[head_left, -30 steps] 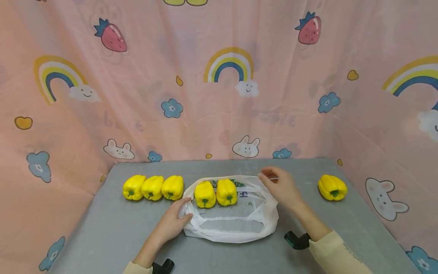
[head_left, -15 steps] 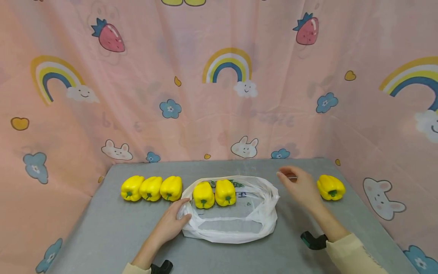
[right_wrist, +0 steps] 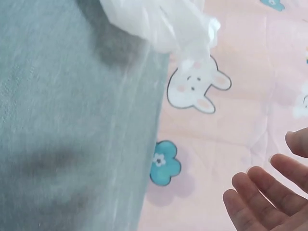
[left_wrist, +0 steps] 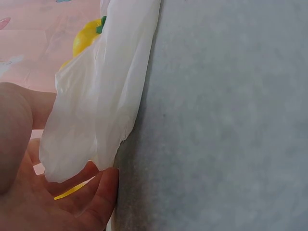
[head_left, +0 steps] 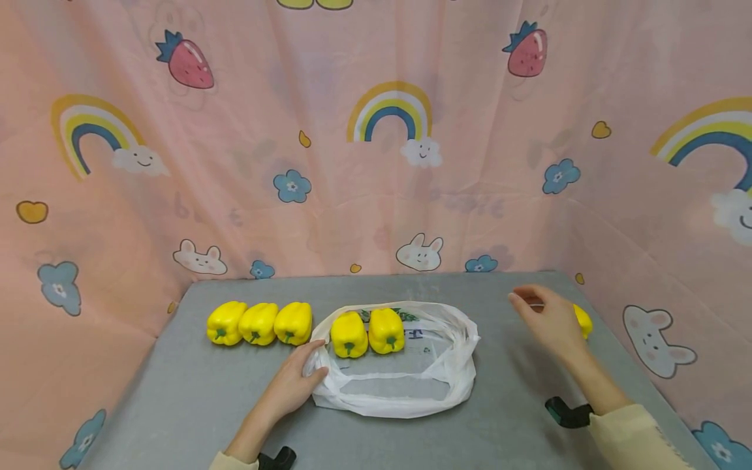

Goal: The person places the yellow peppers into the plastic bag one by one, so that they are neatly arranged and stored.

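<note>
A white plastic bag (head_left: 405, 406) lies with its mouth spread wide, and two yellow bell peppers (head_left: 386, 331) sit within its opening. My left hand (head_left: 292, 382) holds the bag's left edge. In the left wrist view the plastic (left_wrist: 96, 96) hangs between its thumb and fingers. My right hand (head_left: 552, 323) is raised to the right of the bag, fingers loosely bent, holding nothing. It partly hides a single yellow bell pepper (head_left: 583, 321) behind it. The right wrist view shows that hand's fingers (right_wrist: 262, 202) apart from the bag (right_wrist: 154, 21).
Three more yellow bell peppers (head_left: 258, 324) stand in a row left of the bag. The grey tabletop (head_left: 200, 411) meets a pink patterned curtain (head_left: 376, 209) at the back and both sides. A dark wrist-worn device (head_left: 568, 413) sits at the right wrist.
My right hand has let go of the bag's right rim and moved right, now overlapping the lone pepper. The left hand stays at the bag's left edge.
</note>
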{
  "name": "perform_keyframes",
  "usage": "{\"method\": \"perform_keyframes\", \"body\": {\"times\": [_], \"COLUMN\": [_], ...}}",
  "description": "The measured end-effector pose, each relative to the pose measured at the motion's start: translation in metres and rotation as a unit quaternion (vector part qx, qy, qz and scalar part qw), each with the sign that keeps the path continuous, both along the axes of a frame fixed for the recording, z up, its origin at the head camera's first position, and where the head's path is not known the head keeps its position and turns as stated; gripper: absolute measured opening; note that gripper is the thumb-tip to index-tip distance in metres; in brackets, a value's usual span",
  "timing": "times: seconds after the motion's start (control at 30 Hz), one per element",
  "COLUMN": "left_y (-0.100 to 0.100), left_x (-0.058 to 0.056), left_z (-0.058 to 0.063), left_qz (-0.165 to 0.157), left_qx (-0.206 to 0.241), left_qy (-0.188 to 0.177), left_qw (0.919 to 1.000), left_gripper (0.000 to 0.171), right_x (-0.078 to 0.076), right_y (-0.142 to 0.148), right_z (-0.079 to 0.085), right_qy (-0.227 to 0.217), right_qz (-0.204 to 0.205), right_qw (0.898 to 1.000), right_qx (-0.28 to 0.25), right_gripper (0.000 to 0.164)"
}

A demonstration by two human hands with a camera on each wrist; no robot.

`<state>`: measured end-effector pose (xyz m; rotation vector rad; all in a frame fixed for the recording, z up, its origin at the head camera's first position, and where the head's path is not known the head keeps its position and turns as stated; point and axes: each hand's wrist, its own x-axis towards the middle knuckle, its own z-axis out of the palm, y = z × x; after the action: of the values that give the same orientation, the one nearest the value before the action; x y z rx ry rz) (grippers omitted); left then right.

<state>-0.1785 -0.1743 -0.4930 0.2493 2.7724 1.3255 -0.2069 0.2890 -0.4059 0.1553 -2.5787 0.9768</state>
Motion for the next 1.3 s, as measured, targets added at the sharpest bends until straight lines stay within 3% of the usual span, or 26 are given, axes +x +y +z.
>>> {"method": "perform_keyframes", "body": {"times": [0.47,1.07,1.3], "left_y": [0.001,0.001,0.001], "left_x": [-0.002,-0.001,0.000], "left_z": [-0.001,0.000,0.001], "left_qz": [0.008,0.009,0.008], "left_qx": [-0.002,-0.006,-0.007], "left_qy": [-0.008,-0.002,-0.002], "left_qw": [0.9999,0.9999,0.9999], "left_gripper": [0.051,0.051,0.051], "right_x": [-0.004,-0.012,-0.015], "right_y": [0.051,0.103,0.111], "right_z": [-0.012,-0.029,-0.041], "right_qy": [0.028,-0.067,-0.079], "right_qz": [-0.026,-0.076,-0.086], "right_qw": [0.999,0.995,0.992], "right_qx": [0.004,0.020,0.036], "right_gripper": [0.036,0.056,0.057]}}
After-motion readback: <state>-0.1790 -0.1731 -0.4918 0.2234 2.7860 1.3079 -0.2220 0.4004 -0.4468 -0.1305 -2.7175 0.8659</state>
